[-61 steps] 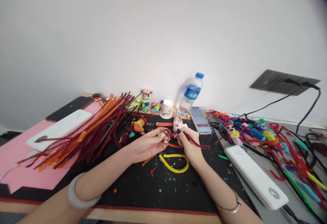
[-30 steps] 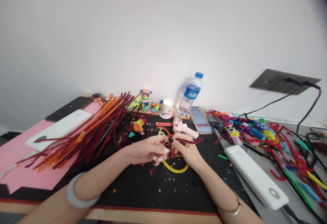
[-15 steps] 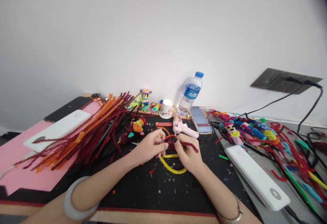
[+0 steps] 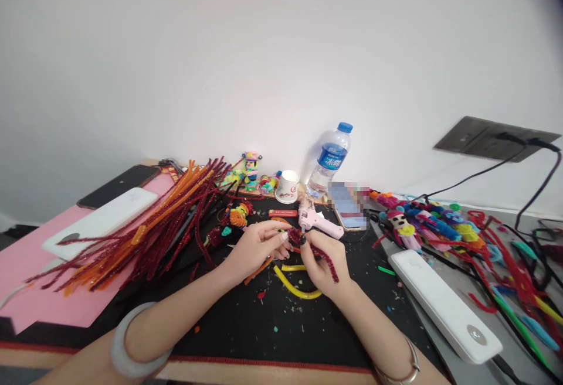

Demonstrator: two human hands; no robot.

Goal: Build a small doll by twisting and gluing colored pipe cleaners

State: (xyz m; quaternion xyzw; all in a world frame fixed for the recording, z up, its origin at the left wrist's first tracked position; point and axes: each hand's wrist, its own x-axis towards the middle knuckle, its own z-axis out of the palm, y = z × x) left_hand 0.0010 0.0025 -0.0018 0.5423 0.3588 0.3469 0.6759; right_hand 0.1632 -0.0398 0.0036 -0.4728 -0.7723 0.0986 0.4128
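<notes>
Just before the pink glue gun (image 4: pixel 317 221), left hand (image 4: pixel 257 248) is pinching the coil of a dark red pipe cleaner (image 4: pixel 329 266), right hand (image 4: pixel 321 265) gripping and apparently winding its tail; the next turn is needing a steady pinch

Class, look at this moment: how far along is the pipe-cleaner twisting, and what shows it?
Done: pipe-cleaner figures lie heaped at the right. In hand: the left hand and right hand pinch a dark red pipe cleaner, one end bunched into a small wad. Left: its straight tail is unwound, and a bundle of unused stems lies alongside.
</notes>
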